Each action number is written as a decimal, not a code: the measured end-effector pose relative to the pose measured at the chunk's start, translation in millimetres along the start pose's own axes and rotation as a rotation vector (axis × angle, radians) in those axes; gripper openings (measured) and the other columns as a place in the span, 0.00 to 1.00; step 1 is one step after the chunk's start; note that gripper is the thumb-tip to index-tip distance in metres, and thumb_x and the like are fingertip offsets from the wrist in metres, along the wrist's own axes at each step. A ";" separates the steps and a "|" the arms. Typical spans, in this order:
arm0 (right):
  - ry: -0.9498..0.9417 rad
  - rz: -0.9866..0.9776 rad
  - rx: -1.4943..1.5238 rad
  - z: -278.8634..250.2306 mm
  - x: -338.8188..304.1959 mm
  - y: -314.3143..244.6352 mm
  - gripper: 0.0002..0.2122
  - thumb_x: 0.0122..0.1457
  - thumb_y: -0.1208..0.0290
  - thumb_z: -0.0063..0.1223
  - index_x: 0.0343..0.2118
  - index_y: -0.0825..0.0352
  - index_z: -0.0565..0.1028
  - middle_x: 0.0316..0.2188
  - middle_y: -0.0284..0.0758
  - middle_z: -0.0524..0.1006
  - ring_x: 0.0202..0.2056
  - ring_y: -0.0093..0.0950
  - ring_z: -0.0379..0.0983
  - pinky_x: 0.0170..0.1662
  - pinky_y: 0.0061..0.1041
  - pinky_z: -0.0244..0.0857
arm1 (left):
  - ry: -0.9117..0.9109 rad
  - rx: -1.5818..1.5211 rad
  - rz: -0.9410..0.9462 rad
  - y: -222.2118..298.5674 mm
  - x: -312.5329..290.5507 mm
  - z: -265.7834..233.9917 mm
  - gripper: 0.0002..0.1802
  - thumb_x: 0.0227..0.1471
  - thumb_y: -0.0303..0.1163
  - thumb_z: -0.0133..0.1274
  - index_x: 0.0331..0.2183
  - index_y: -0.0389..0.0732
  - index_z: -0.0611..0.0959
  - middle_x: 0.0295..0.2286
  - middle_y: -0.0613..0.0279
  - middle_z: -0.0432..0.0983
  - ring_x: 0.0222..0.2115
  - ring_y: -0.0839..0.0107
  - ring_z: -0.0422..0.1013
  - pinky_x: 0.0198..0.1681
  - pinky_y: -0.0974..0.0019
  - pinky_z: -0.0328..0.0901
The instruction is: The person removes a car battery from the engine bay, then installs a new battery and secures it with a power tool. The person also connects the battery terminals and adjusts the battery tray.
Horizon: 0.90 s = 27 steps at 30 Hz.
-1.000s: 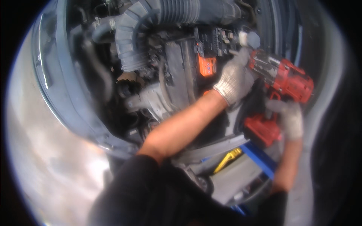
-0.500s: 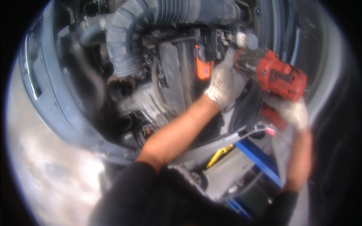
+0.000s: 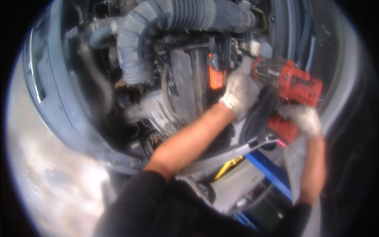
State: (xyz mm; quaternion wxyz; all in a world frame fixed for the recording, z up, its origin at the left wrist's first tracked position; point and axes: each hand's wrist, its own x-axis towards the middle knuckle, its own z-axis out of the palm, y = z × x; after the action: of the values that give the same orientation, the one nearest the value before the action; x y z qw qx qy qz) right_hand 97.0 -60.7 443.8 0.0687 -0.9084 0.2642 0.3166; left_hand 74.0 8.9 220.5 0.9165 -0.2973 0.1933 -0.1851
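While you lean over a car's engine bay, your R hand [image 3: 304, 119], in a pale knit glove, is wrapped round the handle of a red-and-black power tool [image 3: 298, 83] on the R side of the view. Tool's body lies tilted, nose up & to the L, rear end lower & to the R; its red base [image 3: 283, 129] sits below your R hand.

Your L hand [image 3: 239, 90], also gloved, is right by the tool's nose, w/ back of hand & ribbed cuff facing up. Fingertips are blurred & partly hidden, so can't tell if they grasp anything. Both forearms are bare below black sleeves [image 3: 138, 191].

Just L of your L hand is an orange part [image 3: 216, 78], w/ a black box [image 3: 222, 49] above it. A pale container [image 3: 259, 48] stands just above the tool's nose. A big grey ribbed hose [image 3: 189, 15] runs across the top & bends down, L of center. At bottom, btwn your arms: a blue bar [image 3: 269, 172] set diagonally, a yellow piece [image 3: 228, 168] near its upper end, & a wheel [image 3: 207, 192] farther down.
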 end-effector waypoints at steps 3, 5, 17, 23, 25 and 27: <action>0.021 0.032 -0.023 -0.3 3.7 2.8 0.10 0.54 0.77 0.67 0.39 0.70 0.87 0.30 0.35 0.86 0.32 0.29 0.82 0.41 0.32 0.77 | 0.007 0.003 0.001 0.6 1.8 0.9 0.29 0.80 0.45 0.36 0.60 0.29 0.74 0.59 0.46 0.76 0.62 0.54 0.70 0.71 0.48 0.62; 0.024 0.052 -0.016 -2.1 6.4 3.3 0.11 0.53 0.77 0.67 0.40 0.70 0.87 0.31 0.35 0.86 0.33 0.29 0.82 0.42 0.32 0.78 | 0.010 0.011 0.000 0.7 3.0 1.8 0.29 0.80 0.45 0.36 0.60 0.28 0.74 0.59 0.46 0.76 0.62 0.53 0.70 0.71 0.48 0.62; -0.013 -0.145 -0.125 -14.1 19.8 17.4 0.16 0.51 0.78 0.68 0.45 0.67 0.86 0.39 0.34 0.87 0.41 0.30 0.84 0.50 0.36 0.77 | -0.003 0.034 0.020 -0.1 3.6 5.9 0.29 0.80 0.45 0.36 0.60 0.27 0.74 0.59 0.43 0.76 0.61 0.52 0.72 0.70 0.48 0.63; 0.019 -0.684 -0.499 -32.5 37.1 29.1 0.17 0.54 0.71 0.71 0.47 0.62 0.86 0.42 0.36 0.88 0.42 0.37 0.85 0.49 0.36 0.77 | 0.006 0.041 0.035 -0.5 4.9 3.8 0.29 0.80 0.46 0.36 0.60 0.28 0.74 0.58 0.44 0.77 0.60 0.52 0.73 0.70 0.47 0.64; -0.076 -0.362 -0.343 -33.7 40.4 33.0 0.17 0.54 0.70 0.71 0.48 0.61 0.86 0.45 0.37 0.87 0.46 0.40 0.84 0.52 0.37 0.76 | 0.002 0.047 0.029 -0.7 6.0 1.6 0.29 0.80 0.46 0.37 0.60 0.28 0.75 0.57 0.44 0.78 0.60 0.52 0.73 0.70 0.47 0.64; -0.028 -0.461 -0.421 -33.0 44.4 37.8 0.18 0.54 0.70 0.71 0.49 0.61 0.86 0.47 0.38 0.86 0.49 0.41 0.83 0.54 0.38 0.74 | 0.003 0.049 0.030 -1.7 6.9 -0.4 0.29 0.80 0.47 0.38 0.60 0.29 0.75 0.57 0.45 0.78 0.59 0.53 0.74 0.70 0.47 0.64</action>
State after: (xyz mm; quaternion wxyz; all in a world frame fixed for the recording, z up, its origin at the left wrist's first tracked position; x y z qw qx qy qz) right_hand 124.3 -121.9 444.4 -0.0473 -0.9341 -0.0211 0.3532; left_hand 79.3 4.2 219.5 0.9259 -0.2715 0.1946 -0.1766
